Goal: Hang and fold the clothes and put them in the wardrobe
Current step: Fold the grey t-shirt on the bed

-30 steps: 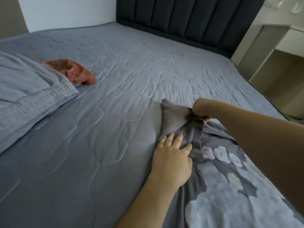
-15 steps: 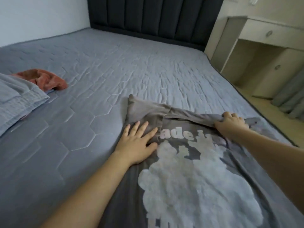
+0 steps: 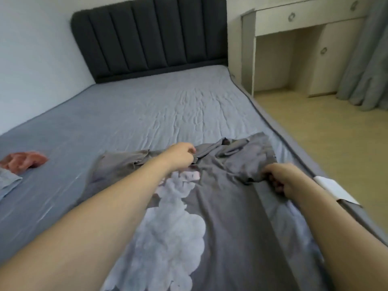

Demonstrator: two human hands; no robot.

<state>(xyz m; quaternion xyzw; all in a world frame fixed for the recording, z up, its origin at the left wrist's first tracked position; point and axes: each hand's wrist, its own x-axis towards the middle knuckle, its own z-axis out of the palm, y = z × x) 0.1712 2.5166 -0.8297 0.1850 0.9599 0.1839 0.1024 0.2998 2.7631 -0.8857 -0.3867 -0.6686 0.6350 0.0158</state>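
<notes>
Curled fingers [image 3: 190,151] of the left hand [image 3: 182,156] pinch a bunched fold of fabric near the collar of the grey T-shirt [image 3: 226,198], while the right hand [image 3: 280,178] has its fingers tucked under and grips the shirt's right sleeve edge. Both arms reach forward over the cloth.

There is one T-shirt, lying front-up on the near right part of the bed [image 3: 147,114], close to the bed's right edge. It is soft, thin, wrinkled cloth with a large pale cloud-shaped print down the chest; the collar and shoulders are rumpled into folds.

One crumpled salmon-pink cloth [image 3: 23,161] lies at the left of the bed, well apart from the shirt. Just beside it, at the frame's left edge, shows the corner of one blue-grey folded fabric piece [image 3: 8,182].

The bed has a blue-grey quilted cover, creased in the middle, and one dark padded headboard [image 3: 151,38] with vertical channels. To the right stand one cream desk unit [image 3: 304,19] with round knobs, a grey curtain [image 3: 365,59] and a pale wood floor [image 3: 336,133].
</notes>
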